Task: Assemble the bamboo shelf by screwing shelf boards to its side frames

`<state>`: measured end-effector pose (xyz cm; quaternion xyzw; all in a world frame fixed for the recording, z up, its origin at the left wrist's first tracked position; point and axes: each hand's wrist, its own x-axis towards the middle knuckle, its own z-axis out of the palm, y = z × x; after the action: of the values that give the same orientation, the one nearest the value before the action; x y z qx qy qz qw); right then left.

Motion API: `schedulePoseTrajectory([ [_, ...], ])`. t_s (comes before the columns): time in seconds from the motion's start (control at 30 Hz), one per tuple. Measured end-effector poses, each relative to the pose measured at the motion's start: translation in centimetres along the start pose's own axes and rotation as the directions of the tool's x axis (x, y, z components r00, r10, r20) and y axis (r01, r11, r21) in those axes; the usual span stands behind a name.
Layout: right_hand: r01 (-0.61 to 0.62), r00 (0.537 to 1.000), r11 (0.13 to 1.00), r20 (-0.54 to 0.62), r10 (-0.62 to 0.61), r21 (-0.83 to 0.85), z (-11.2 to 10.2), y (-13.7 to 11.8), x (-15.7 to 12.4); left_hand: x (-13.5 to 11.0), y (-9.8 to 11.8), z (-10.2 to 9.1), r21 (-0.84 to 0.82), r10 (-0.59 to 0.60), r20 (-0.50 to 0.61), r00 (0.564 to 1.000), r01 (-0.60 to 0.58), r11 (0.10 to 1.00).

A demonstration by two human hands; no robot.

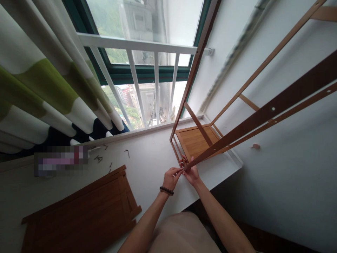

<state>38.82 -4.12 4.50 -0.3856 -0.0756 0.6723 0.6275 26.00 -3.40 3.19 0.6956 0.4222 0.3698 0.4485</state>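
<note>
1. Left hand [172, 177]: at the near lower corner of the frame [199, 123]. Its fingers [178, 171] are narrow, pinched together against the end of the rail [263, 114]. Whether anything small sits between them cannot be told. A bead bracelet [166, 190] is on the wrist.
2. Right hand [192, 174]: just right of the left hand, at the same frame corner. Its fingers [183, 162] are closed around the rail's end, holding it.
3. Rail: dark wood with drilled holes. It runs from the hands up and to the right, across the front of the frame.
4. Frame: light wood, standing on the white surface [147, 154] against the wall [289, 175]. A shelf board [196, 140] lies in its bottom, just beyond the hands.
5. Panel [79, 211]: brown wood, flat on the surface, well left of the frame and apart from both hands.
6. Hex key [127, 153] and loose screws [98, 158]: scattered on the surface left of the frame, beyond the panel.
7. Window guard [137, 45] and curtain [39, 88]: behind and left of the frame.
</note>
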Motion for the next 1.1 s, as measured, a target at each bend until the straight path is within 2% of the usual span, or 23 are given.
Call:
schedulePoseTrajectory([
  [0.4,0.007,1.000,0.995,-0.012,-0.008,-0.102,-0.9,0.6,0.4,0.6,-1.0,1.3,0.033,-0.014,0.008,1.000,0.014,0.999],
  [0.5,0.012,1.000,0.993,-0.011,-0.014,-0.117,-1.2,0.7,0.6,0.9,-1.0,1.5,-0.036,-0.048,0.030,0.998,0.049,0.998],
  [0.63,0.018,1.000,0.987,0.012,-0.016,-0.161,-1.4,0.7,0.6,1.8,-1.0,1.3,-0.130,-0.055,0.121,0.991,0.071,0.989],
  [0.77,0.001,1.000,0.987,-0.013,-0.003,-0.162,-1.6,0.5,0.6,3.0,-1.0,0.5,-0.069,0.077,0.140,0.987,-0.068,0.995],
  [0.87,-0.036,0.998,0.984,-0.059,0.026,-0.173,-1.7,0.4,0.6,3.7,-0.9,-0.2,0.053,0.213,0.220,0.952,-0.230,0.972],
  [0.97,-0.040,0.997,0.982,-0.066,0.029,-0.183,-1.5,0.2,0.6,4.2,-0.8,-0.8,0.247,0.308,0.273,0.911,-0.376,0.893],
  [1.1,0.006,1.000,0.979,0.008,-0.004,-0.206,-1.4,0.0,0.7,4.9,-0.6,-1.2,0.412,0.390,0.325,0.862,-0.500,0.761],
])
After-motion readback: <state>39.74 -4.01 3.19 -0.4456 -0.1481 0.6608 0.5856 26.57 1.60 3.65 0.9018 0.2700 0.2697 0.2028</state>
